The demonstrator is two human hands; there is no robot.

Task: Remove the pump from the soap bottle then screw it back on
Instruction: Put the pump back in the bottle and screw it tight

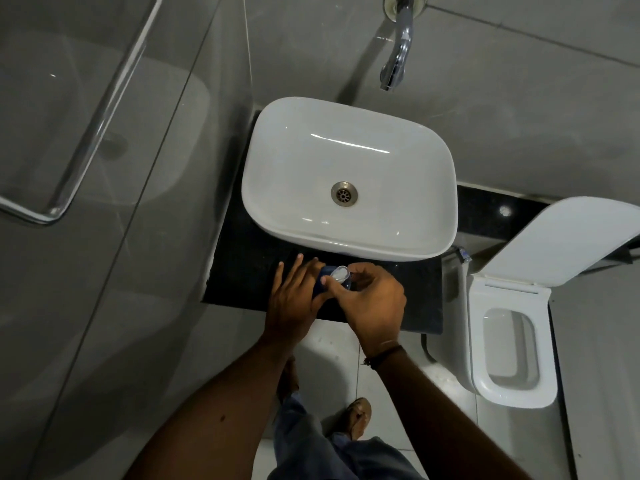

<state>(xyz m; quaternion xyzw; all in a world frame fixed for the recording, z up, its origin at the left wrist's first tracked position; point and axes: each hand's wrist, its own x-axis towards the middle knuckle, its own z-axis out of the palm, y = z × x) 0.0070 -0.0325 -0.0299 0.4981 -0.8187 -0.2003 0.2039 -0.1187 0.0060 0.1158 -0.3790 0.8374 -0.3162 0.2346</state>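
Note:
A dark blue soap bottle [319,285] stands on the black counter [239,278] just in front of the white basin. My left hand [294,299] lies against the bottle's left side, fingers stretched out toward the basin, thumb tucked under it. My right hand [367,299] comes from the right, its fingers pinched around the clear pump head [340,272] on top of the bottle. Most of the bottle is hidden between the two hands. Whether the pump is seated on the neck or lifted off is hidden too.
A white basin [349,237] sits on the counter with a chrome tap [398,53] above it on the wall. A white toilet [509,344] with its lid up stands to the right. A glass shower panel with a chrome handle [93,123] is at the left.

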